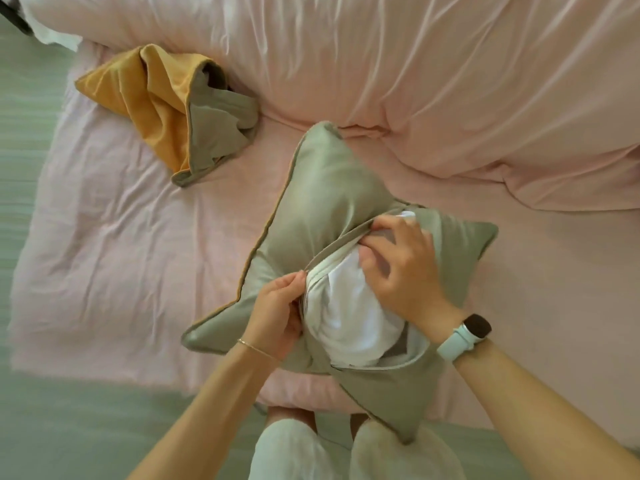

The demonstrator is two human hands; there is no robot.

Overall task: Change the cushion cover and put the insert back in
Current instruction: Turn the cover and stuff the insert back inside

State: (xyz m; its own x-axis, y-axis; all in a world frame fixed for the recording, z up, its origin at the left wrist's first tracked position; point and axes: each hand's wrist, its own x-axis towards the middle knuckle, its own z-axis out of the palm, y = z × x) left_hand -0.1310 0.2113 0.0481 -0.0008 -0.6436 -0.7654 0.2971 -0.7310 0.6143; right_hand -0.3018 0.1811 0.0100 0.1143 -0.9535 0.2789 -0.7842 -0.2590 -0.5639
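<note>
1. A shiny sage-green satin cushion cover lies on a pale pink bedsheet, close to the bed's near edge, with its opening facing up.
2. A white fabric cushion insert bulges out of the opening, mostly inside the cover but not yet enclosed.
3. The left hand pinches the opening's near-left edge. The right hand has its fingers curled, gripping the opposite edge and pressing on the insert.
4. To do this step well, I judge: hold the edges apart, tuck the bulge down, and work the corners full before closing.
5. A crumpled mustard-and-taupe cushion cover lies well apart, upper left. Open sheet lies to the left; a rumpled pink duvet bounds the far side.
</note>
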